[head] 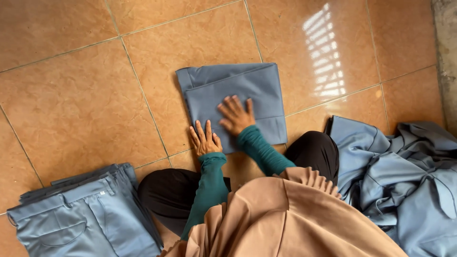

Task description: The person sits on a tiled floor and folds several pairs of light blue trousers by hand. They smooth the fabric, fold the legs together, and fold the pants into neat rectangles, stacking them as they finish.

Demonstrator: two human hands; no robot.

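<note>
A folded grey-blue garment (238,90) lies flat on the tiled floor (76,104) in front of me. My left hand (205,138) rests flat on its near left corner, fingers spread. My right hand (235,114) presses flat on the garment's middle, fingers apart. Both hands lie palm down and hold nothing. My arms wear teal sleeves.
A stack of folded grey-blue trousers (81,214) sits at my left. A loose heap of unfolded blue-grey clothes (404,176) lies at my right. My knees in black and a tan cloth fill the bottom middle. A concrete edge (446,57) runs along the far right.
</note>
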